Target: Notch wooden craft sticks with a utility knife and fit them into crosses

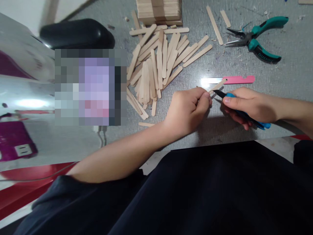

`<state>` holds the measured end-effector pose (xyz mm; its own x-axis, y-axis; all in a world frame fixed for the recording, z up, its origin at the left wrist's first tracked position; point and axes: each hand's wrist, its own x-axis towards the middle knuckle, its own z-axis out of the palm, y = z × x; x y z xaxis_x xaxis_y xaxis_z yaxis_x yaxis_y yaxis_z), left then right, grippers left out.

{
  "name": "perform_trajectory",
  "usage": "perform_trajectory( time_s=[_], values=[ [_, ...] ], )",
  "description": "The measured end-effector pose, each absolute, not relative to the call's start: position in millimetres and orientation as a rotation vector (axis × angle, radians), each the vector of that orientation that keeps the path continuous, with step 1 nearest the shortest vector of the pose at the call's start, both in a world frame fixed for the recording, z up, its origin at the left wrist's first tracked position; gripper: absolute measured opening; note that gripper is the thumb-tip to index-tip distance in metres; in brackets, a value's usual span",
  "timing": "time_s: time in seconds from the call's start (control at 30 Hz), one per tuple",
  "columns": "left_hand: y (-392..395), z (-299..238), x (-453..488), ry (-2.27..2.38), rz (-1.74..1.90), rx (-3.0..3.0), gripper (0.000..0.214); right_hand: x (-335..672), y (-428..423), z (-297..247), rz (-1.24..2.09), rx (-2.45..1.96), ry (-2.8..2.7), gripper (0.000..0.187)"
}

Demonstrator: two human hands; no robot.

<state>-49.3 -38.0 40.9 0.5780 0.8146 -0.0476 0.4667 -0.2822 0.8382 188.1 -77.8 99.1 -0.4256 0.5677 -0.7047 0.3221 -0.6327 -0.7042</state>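
Glare on the tabletop (271, 75); soft shadows; blocky pixelation at left.

The table (288, 83) has a grey surface with fine texture, and in its upper middle lies a loose heap of wooden sticks (160, 62), many crossing one another, just beside a neat stack of sticks (158, 11). To the right lie pliers (248, 39) with teal handles, standing open, and nearer is a pink knife (238, 79), its blade unfolded toward the left.
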Motion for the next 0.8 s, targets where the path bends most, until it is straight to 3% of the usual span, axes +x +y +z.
perform_trajectory(
  time_s=[0.4, 0.63, 0.8],
  values=[
    [-40.9, 42.1, -49.0, 1.108, 0.331, 2.184, 0.045, 185.1, -84.7, 96.3, 2.137, -1.579, -1.161, 0.061],
    [-45.2, 28.9, -48.4, 1.177, 0.268, 2.444, 0.059, 181.4, -83.3, 104.5, 2.293, -1.583, -0.899, 0.053],
    [-47.0, 23.7, -46.6, 1.197, 0.401, 2.317, 0.056, 177.5, -85.8, 99.3, 2.378, -1.431, -0.719, 0.057]
  ],
)
